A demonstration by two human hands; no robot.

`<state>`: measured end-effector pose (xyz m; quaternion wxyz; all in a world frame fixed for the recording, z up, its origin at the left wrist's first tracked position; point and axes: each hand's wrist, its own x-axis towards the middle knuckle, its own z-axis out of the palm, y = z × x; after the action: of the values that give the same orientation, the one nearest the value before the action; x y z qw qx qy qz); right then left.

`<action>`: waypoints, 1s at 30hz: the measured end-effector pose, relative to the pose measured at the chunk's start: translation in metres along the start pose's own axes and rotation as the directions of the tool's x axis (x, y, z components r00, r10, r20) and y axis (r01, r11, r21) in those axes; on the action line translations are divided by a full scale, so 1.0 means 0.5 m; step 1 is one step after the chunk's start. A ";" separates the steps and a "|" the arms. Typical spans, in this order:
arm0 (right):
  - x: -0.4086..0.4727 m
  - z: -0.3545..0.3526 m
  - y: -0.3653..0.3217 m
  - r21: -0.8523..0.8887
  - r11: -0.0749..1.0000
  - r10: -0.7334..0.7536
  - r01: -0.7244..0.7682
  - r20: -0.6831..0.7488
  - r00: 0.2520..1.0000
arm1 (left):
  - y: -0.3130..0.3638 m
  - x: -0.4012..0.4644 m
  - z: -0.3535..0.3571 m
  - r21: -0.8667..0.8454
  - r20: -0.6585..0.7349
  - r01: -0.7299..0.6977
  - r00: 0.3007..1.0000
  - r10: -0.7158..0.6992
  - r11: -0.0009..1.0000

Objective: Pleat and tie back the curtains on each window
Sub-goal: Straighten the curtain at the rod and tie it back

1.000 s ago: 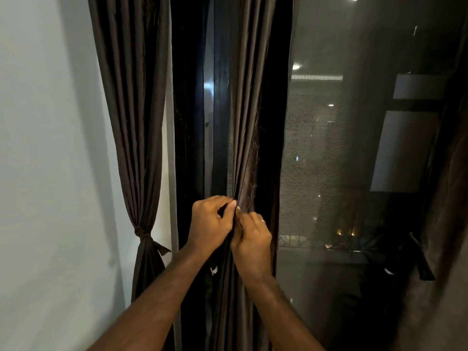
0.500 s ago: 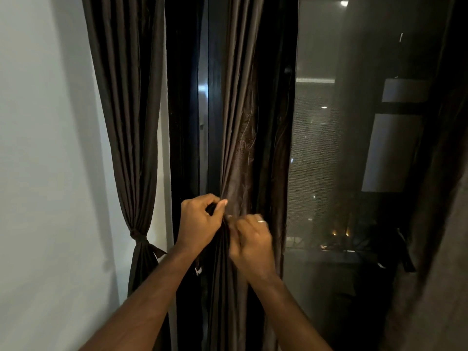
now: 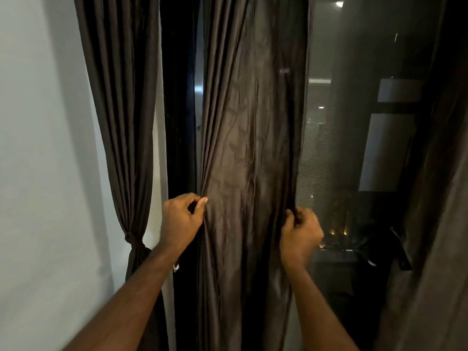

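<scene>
With the dark brown satin curtain panel (image 3: 243, 173) hanging vertically between us, left hand (image 3: 181, 219) pinches gathered pleats, right hand (image 3: 300, 230) grips the free edge.

Right hand (image 3: 300, 236) motion-blurred; curtain (image 3: 243, 148) top, bottom cut off by frame.

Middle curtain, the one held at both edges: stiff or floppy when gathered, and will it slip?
Probably floppy: the middle curtain hangs in soft creases between the left hand and right hand. Likely light, since fingertip pinches at each edge spread it. Its faint sheen hints at slick cloth, so pleats may slide loose until tied, as on the tied curtain.
</scene>
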<state>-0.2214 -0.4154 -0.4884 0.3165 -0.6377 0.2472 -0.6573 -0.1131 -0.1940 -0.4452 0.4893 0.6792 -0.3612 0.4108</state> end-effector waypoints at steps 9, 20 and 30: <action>-0.102 0.026 -0.046 0.108 0.931 -0.363 0.348 0.205 0.909 | 0.057 -0.025 0.054 0.016 0.031 0.003 1.000 -0.004 1.000; -0.162 0.057 -0.076 0.214 0.913 -0.400 0.348 0.289 0.870 | 0.086 -0.036 0.059 -0.053 0.066 0.008 0.998 -0.004 0.999; -0.168 0.047 -0.087 0.242 0.912 -0.390 0.330 0.273 0.879 | 0.107 -0.046 0.056 -0.226 0.075 0.143 0.989 -0.129 0.964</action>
<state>-0.2037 -0.3224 -0.5124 0.2823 -0.7366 0.0068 -0.6146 -0.1646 -0.2326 -0.4516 0.5809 0.6531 -0.3734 0.3109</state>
